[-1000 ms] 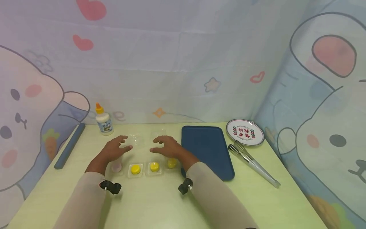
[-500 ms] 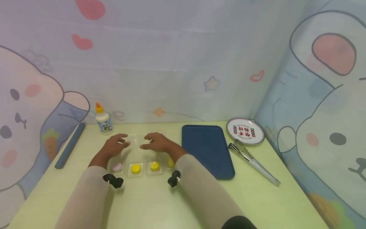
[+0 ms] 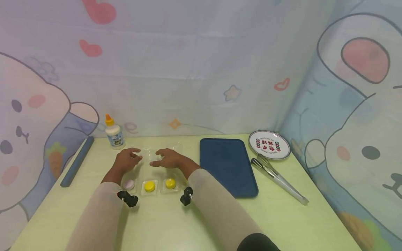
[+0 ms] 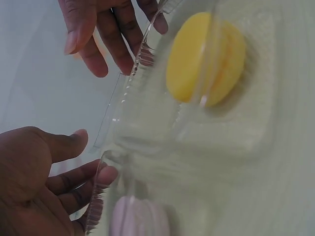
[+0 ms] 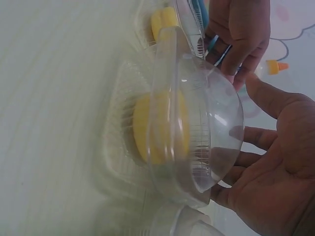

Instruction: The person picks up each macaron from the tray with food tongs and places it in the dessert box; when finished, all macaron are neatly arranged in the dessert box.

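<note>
Clear plastic boxes with raised lids stand in a row on the table. One holds a lilac macaron, others hold a yellow macaron and another yellow macaron. A further yellow one is nearly hidden by the right sleeve. My left hand hovers behind the lilac macaron's box, thumb apart from the loosely bent fingers. My right hand faces it with its thumb pointing left. In the right wrist view, its fingers lie behind a domed lid; I cannot tell whether they touch it.
A navy tray lies right of the boxes. Beyond it are a printed plate and metal tongs. At the back left stands a glue bottle with an orange tip, beside a grey-blue bar. A printed cloth hangs behind.
My right hand has moved left toward my left hand, and its sleeve now covers most of the rightmost yellow macaron. My left forearm has shifted slightly right. The boxes stay in place.
</note>
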The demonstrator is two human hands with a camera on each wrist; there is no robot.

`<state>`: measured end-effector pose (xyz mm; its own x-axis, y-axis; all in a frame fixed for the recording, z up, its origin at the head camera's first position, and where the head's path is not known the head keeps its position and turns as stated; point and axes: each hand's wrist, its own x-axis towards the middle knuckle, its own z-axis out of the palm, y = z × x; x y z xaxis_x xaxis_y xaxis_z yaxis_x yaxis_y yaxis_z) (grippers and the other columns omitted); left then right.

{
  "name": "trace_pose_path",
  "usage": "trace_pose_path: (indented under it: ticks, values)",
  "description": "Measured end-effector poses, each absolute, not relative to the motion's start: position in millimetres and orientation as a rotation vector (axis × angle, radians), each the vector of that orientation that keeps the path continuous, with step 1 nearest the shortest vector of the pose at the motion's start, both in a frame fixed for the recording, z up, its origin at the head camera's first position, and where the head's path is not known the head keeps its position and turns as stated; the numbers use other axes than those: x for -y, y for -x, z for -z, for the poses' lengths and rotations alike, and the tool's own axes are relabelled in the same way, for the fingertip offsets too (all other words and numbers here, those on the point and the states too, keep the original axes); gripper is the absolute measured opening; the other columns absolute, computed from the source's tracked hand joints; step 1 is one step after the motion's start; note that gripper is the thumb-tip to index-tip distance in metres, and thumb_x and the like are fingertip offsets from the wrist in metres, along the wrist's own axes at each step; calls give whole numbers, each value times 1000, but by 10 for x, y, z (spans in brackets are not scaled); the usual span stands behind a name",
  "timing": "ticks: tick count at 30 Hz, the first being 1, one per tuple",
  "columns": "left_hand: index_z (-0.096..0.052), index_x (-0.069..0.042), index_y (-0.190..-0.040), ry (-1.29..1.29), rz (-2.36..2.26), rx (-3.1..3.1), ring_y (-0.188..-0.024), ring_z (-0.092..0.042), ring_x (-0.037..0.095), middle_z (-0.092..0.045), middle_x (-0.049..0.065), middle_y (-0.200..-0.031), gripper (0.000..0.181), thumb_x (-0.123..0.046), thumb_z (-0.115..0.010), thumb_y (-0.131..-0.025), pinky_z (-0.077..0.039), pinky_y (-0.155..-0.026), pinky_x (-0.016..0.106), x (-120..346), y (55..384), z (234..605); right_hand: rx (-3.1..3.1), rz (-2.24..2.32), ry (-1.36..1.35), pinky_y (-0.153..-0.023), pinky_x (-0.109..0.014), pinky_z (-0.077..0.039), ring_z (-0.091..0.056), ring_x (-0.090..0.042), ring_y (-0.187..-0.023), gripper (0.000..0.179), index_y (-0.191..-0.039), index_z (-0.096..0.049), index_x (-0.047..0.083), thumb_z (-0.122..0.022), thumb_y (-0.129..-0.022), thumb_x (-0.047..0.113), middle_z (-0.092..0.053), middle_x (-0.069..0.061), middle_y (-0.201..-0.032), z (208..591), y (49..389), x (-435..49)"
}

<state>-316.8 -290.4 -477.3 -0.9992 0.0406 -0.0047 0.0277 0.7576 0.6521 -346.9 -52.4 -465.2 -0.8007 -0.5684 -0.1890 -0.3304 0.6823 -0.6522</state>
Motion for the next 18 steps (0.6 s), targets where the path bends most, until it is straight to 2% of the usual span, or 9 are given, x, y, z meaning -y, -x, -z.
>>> trace_pose_path:
  ticks: [11, 18]
  values:
    - [-60, 5, -149, -37, -1148, -2924, -108, -78, 43, -73, 34, -131, 47, -16, -65, -108, -64, -90, 48, 2832, 3211, 4802, -2484, 923, 713, -127, -46, -45, -49, -29, -157, 73, -164, -49, 14, -66, -106, 54, -51, -9, -169, 4651, 3484, 553]
    - [-55, 8, -152, -40, -1150, -2948, -110, -78, 44, -76, 32, -127, 52, -14, -65, -107, -60, -99, 57, 2873, 3174, 4807, -2441, 1057, 753, -119, -41, -53, -57, -32, -150, 64, -160, -53, 6, -65, -109, 44, -56, -14, -164, 4649, 3468, 558]
